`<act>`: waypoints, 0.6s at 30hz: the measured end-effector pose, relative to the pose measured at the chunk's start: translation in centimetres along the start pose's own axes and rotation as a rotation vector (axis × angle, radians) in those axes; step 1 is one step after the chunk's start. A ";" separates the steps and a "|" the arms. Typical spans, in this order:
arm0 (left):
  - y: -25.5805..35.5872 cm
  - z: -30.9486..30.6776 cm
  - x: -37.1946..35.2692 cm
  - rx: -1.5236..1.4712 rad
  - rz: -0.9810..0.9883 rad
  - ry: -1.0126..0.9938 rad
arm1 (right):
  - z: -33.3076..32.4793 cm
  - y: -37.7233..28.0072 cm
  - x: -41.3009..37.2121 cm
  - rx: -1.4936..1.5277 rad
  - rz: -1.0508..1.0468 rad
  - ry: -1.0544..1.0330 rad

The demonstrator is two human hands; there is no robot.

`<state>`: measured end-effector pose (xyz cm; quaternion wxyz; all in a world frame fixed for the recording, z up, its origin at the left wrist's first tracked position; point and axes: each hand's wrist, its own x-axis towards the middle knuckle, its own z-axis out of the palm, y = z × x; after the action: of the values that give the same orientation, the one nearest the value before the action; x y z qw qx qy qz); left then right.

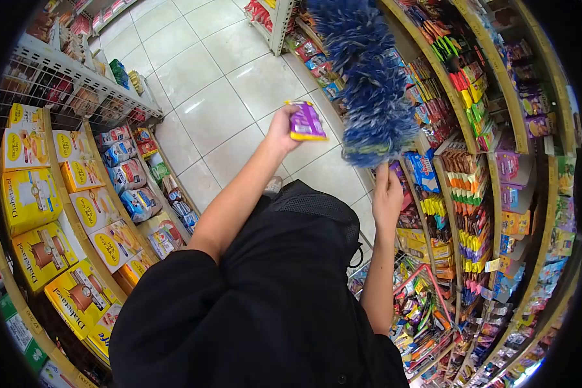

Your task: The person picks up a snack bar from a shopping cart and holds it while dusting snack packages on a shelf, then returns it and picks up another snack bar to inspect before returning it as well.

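Feather duster [375,84], blue and fluffy, upright in the right hand [388,191], fingers closed at its base, right beside the packed snack shelves [464,194]! Over to the left hand [283,132], and its fingers are gripping a purple packet [307,121] with yellow edges, held out above the pale tiled floor [207,84]. Down near the right forearm, a basket [427,275] brims with colourful packets.

The left hand [283,130] is closed at the end of a bare forearm that reaches forward and inward. The right hand [387,193] points forward, fingers gripping, its forearm nearly straight ahead. Both arms wear short black sleeves.
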<state>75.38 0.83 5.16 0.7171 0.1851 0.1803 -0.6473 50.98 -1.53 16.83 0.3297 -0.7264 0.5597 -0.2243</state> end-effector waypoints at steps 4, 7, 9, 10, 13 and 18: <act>1.8 1.6 2.2 -0.048 0.083 0.116 | 0.2 -1.2 -2.7 0.012 -0.018 -0.102; 2.1 3.3 3.1 0.085 0.236 -0.556 | 1.2 -2.8 -3.3 -0.179 -0.072 -0.090; 1.8 2.3 3.9 0.000 0.146 -0.490 | 2.0 -1.9 -2.7 -0.337 -0.090 -0.088; 1.9 2.5 3.1 -0.106 0.074 -0.319 | 2.0 -1.6 -2.4 -0.311 -0.059 -0.085; 1.5 4.0 0.1 -0.118 0.144 -0.018 | 2.0 1.3 -1.0 -0.347 0.043 0.032; 3.2 2.9 -1.7 -0.070 -0.043 -0.404 | 0.5 4.0 -0.8 -0.149 0.072 0.100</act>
<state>78.49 1.15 8.65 0.7307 0.0225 0.0592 -0.6798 48.39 -1.24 13.59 0.2542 -0.7164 0.6163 -0.2059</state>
